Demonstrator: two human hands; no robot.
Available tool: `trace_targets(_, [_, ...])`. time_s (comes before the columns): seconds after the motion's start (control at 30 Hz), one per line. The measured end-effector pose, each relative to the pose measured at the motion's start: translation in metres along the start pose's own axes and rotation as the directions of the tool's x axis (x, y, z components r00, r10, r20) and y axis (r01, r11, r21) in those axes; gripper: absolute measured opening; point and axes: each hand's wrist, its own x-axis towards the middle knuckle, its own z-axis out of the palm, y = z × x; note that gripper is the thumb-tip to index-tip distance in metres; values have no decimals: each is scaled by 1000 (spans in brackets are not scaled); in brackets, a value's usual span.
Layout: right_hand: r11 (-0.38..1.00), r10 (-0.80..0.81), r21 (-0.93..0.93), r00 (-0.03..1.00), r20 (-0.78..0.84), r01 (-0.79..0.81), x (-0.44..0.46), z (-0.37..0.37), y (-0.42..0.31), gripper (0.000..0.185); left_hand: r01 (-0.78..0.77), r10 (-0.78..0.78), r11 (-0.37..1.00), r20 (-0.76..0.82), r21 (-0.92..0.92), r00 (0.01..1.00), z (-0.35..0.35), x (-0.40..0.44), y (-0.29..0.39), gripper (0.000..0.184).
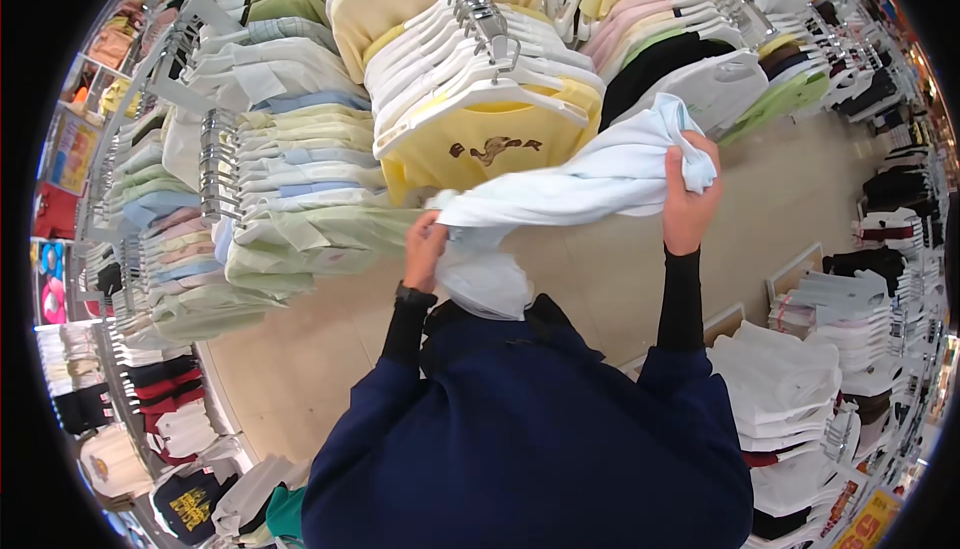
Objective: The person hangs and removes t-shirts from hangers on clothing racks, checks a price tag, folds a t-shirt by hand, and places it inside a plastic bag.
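Note:
A pale bluish-white garment (570, 187) is stretched in the air between my two hands, its cloth bunched lengthwise. My right hand (692, 189) grips the bunched end at the right, fingers wrapped round it. At the other end, my left hand (424, 247) has its fingers closed on the cloth. Below the left hand hangs a white, partly see-through bundle (485, 279); whether it belongs to the same garment I cannot tell. Just behind the garment, a yellow T-shirt (480, 149) with a brown print hangs at the front of a rack on a white hanger (470, 109).
Racks of shirts crowd the left, including a light green shirt (310, 239) close to my left hand. More shirts (690, 79) hang at the back right. White clothes (775, 379) are stacked or hung low at the right. Beige floor (590, 279) shows between the racks.

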Motion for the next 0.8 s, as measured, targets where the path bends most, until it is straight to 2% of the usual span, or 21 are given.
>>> trace_targets(0.1, [995,-7,-104,1000,31,10,-3,4,26,22,-104,114,987,-77,124,991,-13,-18,46,12])
trace_targets(0.2, [979,127,-171,990,60,-115,-15,8,66,26,-264,307,923,-123,279,944,-5,-29,87,12])
trace_targets(0.33, [924,237,-349,951,200,-157,-45,17,114,32,-379,443,864,-142,332,885,10,-37,108,12])
trace_targets(0.4, [884,352,-415,891,288,-215,-61,19,124,34,-386,444,869,-142,311,885,20,-44,116,12])
trace_targets(0.53, [871,451,-398,791,414,-288,-88,26,135,38,-327,364,911,-118,250,924,32,-54,126,10])
trace_targets(0.57, [856,402,-496,790,463,-145,-97,27,135,51,-310,342,920,-106,239,934,35,-56,126,10])
trace_targets(0.63, [901,86,-398,825,558,175,-99,39,85,66,-312,333,915,-42,254,942,47,-56,120,9])
trace_targets(0.7, [988,-17,-102,744,668,115,-91,55,20,75,-325,325,902,51,284,944,62,-59,114,8])
trace_targets(0.77, [990,-80,-27,717,693,136,-99,80,-10,70,-355,309,878,186,321,933,78,-62,111,8])
trace_targets(0.8, [989,-113,8,702,703,150,-100,87,-16,68,-334,283,874,190,352,940,83,-62,107,8])
